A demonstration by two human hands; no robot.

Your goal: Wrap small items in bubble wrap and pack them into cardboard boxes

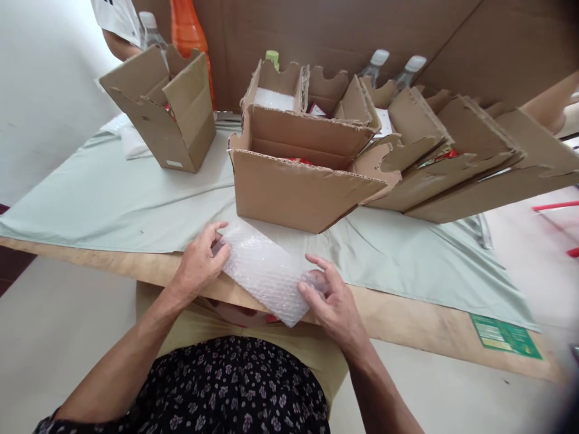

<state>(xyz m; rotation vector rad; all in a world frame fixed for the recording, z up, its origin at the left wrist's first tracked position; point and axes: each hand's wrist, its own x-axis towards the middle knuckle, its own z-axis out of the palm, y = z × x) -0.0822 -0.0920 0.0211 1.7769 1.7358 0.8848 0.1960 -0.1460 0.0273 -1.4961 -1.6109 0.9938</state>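
Note:
A piece of bubble wrap (pixel 266 265) lies slanted over the front edge of the table, between my two hands. My left hand (pixel 202 259) pinches its left end with thumb and fingers. At its right end, my right hand (pixel 329 295) grips the wrap, index finger partly raised. Right behind the wrap stands an open cardboard box (pixel 289 193) with something red inside, mostly hidden by its front wall.
More open boxes (pixel 416 120) crowd the back right. Another open box (pixel 181 120) stands back left, beside an orange bottle (pixel 187 30). White packets (pixel 133 143) lie left of it. A green card (pixel 504 336) is at the right front edge. Other people's arms show at both sides.

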